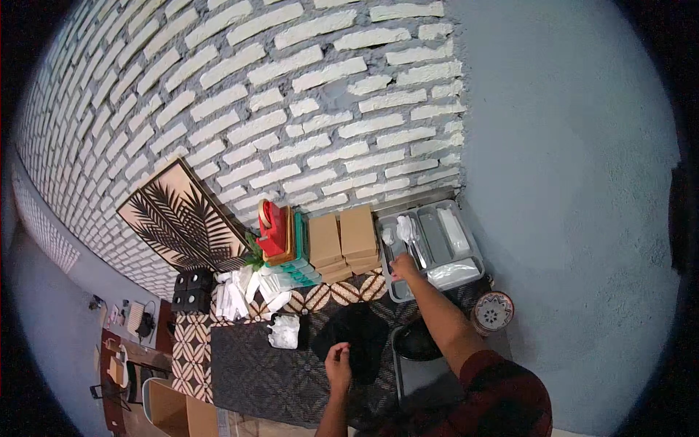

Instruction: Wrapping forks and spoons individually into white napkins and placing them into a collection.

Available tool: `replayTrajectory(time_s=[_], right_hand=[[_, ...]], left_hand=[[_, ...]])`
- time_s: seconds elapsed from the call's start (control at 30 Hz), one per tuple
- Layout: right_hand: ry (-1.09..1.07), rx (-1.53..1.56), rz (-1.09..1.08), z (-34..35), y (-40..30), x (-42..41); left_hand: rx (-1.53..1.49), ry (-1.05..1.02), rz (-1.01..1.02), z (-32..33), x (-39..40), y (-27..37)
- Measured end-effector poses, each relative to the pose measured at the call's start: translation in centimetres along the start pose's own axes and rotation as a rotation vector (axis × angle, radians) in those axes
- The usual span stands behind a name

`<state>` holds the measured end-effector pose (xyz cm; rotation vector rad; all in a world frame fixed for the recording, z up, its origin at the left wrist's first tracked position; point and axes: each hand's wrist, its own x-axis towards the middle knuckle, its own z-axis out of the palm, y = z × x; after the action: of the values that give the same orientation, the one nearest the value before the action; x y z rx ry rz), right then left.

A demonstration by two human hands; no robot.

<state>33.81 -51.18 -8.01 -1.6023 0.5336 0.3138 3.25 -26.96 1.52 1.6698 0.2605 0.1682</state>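
Note:
My right hand (403,267) reaches into a grey compartment tray (397,297), over its left front part; its fingertips are partly hidden, so a grip cannot be told. Just beyond it lie white plastic cutlery pieces (408,232) in a long compartment. Clear plastic packaging (453,273) fills the front right compartment, and a white packet (454,232) lies at the back right. My left hand (338,363) hovers over a black cloth (357,338), fingers curled near the thumb; whether it holds something small is unclear. Left of the cloth is a crumpled white item (285,332).
Brown cardboard boxes (357,232) stand left of the tray, beside a tape dispenser (273,229) and teal trays (299,240). White wrapped packets (235,297) and black boxes (192,289) are further left. A grey tray (420,377) with a black bowl (415,344) and a patterned stool (493,311) are at right.

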Motion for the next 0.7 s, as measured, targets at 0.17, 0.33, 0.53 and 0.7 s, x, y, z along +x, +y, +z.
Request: replayTrajectory(time_s=[0.17, 0.33, 0.53, 0.7], right_hand=[[0.037, -0.774, -0.796, 0.0, -1.1, -7.3], [-0.010, -0.510, -0.681, 3.5, -1.1, -22.0], [-0.170, -0.901, -0.482, 15.7, 9.6, -36.0], [0.247, -1.073, -0.661, 21.5, 15.2, -37.9]], left_hand=[[0.076, 0.159, 0.020, -6.2, -1.9, -1.2], [0.230, 0.182, 0.063, -11.9, -0.2, -2.8], [0.306, 0.108, 0.146, -21.1, 3.9, -6.0], [0.426, -0.003, 0.112, -31.9, 6.0, -8.3]])
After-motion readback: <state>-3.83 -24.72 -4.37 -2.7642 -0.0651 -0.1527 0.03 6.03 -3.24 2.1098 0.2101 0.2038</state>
